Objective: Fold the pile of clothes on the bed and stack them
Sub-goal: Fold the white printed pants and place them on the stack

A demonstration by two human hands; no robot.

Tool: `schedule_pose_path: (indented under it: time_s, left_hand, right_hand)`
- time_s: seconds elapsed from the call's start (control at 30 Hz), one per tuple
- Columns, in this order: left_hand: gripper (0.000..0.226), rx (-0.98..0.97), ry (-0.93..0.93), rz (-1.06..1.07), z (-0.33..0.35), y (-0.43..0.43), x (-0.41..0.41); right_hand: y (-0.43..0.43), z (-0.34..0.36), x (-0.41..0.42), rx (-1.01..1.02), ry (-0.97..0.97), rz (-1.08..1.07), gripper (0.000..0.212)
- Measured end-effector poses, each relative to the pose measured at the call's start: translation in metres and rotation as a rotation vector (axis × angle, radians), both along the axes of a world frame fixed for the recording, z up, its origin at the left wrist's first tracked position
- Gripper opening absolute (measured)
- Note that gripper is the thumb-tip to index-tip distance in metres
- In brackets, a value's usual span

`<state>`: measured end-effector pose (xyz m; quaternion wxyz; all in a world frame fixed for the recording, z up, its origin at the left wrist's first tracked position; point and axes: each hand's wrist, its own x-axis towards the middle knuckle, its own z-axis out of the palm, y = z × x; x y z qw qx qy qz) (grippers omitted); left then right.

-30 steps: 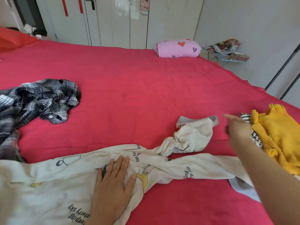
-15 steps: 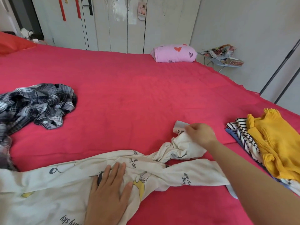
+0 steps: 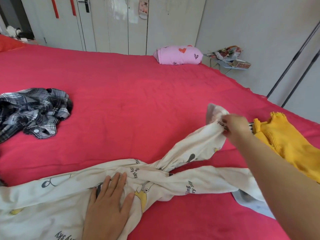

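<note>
Item, lower centre of frame: cream cartoon-printed cotton pyjama trousers (image 3: 190, 184) on the red-sheeted bed (image 3: 138, 101), left hand (image 3: 107, 208) pressing flat-fingered on their middle, right hand (image 3: 235, 127), centre right, now pinching one leg's cuff, newly lifted and drawn outward; apparently straightening, folding not yet begun.

You've got a matt red cloth sheet (image 3: 138, 94), faintly creased. Near you, pyjamas (image 3: 199, 148): thin cream printed cloth, soft, wrinkled. Left shirt (image 3: 34, 110): woven plaid cloth, glossy snaps (image 3: 36, 130). Right sweater (image 3: 285, 141): yellow ribbed knit, rough. Far doors (image 3: 117, 23): smooth, low sheen. Poles (image 3: 292, 61): dark, metal-looking.
</note>
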<state>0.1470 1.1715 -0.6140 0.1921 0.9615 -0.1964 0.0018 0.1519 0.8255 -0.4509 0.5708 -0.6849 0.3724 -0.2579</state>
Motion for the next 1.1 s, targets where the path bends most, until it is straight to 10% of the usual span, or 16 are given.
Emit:
schedule_pose_path:
  time_s: [0.1, 0.3, 0.57, 0.73, 0.9, 1.1]
  left_hand:
    - [0.103, -0.080, -0.025, 0.038, 0.003, 0.000, -0.004]
    - [0.091, -0.072, 0.019, 0.035, 0.012, 0.002, -0.009]
    - [0.096, -0.096, 0.044, 0.026, 0.014, 0.003, -0.008]
    - [0.096, -0.114, 0.050, 0.028, 0.012, 0.004, -0.006]
    - [0.096, -0.135, 0.064, 0.034, 0.013, 0.004, -0.008]
    - [0.099, -0.134, 0.058, 0.025, 0.015, 0.004, -0.009]
  right_hand:
    - [-0.028, 0.030, -0.039, 0.051, -0.079, -0.085, 0.021]
    - [-0.048, -0.008, -0.098, -0.532, 0.791, -0.050, 0.020]
    - [0.047, -0.052, -0.042, -1.040, 0.487, 0.516, 0.039]
    - [0.079, -0.085, -0.001, -1.000, 0.673, 0.801, 0.048]
    - [0.069, -0.069, -0.002, -1.281, 0.620, 0.438, 0.030]
    - [0.055, -0.054, -0.020, -1.034, 0.465, 0.365, 0.013]
